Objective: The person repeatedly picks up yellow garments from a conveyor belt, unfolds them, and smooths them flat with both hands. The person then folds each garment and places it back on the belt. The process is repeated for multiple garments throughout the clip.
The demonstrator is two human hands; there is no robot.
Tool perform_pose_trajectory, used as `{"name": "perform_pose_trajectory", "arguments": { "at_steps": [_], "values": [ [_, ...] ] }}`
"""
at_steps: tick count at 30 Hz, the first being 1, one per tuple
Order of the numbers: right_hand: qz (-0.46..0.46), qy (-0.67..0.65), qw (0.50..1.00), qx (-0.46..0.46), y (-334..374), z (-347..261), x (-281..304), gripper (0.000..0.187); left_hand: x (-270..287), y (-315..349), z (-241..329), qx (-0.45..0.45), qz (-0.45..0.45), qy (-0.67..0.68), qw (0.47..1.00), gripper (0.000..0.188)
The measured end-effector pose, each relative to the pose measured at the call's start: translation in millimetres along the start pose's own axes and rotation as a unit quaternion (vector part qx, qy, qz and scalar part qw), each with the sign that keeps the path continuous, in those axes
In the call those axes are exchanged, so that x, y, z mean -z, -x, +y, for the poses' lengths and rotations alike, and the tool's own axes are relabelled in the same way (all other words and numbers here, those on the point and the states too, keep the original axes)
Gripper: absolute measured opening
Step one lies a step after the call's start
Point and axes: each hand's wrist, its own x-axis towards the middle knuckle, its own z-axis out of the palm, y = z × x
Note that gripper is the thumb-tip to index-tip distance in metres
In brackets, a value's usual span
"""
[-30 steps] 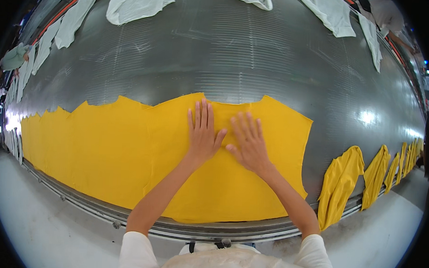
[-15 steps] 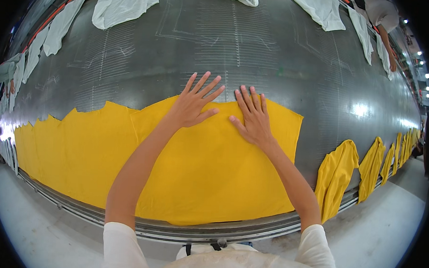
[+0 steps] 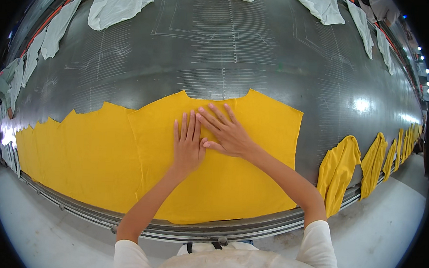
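Observation:
Spread flat before me is a yellow fabric panel (image 3: 221, 187), cut like a shirt body with a curved neckline along its far edge. My left hand (image 3: 188, 145) lies flat on its middle, fingers stretched away from me. Close against it, my right hand (image 3: 226, 132) also rests flat on the cloth, its fingers spread and angled to the left. The two hands touch or nearly touch near the thumbs. Neither holds anything. More yellow panels (image 3: 79, 152) lie side by side to the left, their edges meeting this one.
The long dark table (image 3: 283, 84) bears white chalk-like lines. Yellow cut pieces (image 3: 339, 173) hang over its near edge at right; white pieces (image 3: 119, 7) lie along the far side. A metal rail (image 3: 181, 238) runs along the near edge. Other people stand at the far left and far right.
Both hands have drawn back from the neckline edge onto the middle of the panel. My right hand has moved left, beside my left one, uncovering the neckline.

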Motion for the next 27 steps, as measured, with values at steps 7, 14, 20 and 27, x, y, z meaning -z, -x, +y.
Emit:
{"name": "perform_pose_trajectory", "arguments": {
  "at_steps": [7, 14, 20, 27],
  "values": [
    [0.107, 0.101, 0.983, -0.111, -11, 21, -3, 0.057, 9, 16, 9, 0.009, -0.017, -0.017, 1.000, 0.073],
    [0.185, -0.058, 0.974, -0.120, -16, 52, 14, 0.013, 8, 14, 7, 0.008, -0.021, -0.012, 1.000, 0.075],
    [0.198, -0.097, 0.963, -0.153, -24, 58, 21, 0.007, 12, -17, 12, -0.074, -0.048, -0.010, 0.996, 0.077],
    [0.214, -0.100, 0.949, -0.207, -27, 48, 43, 0.021, -7, -81, 29, -0.101, 0.012, 0.013, 0.995, 0.081]
  ]
}}
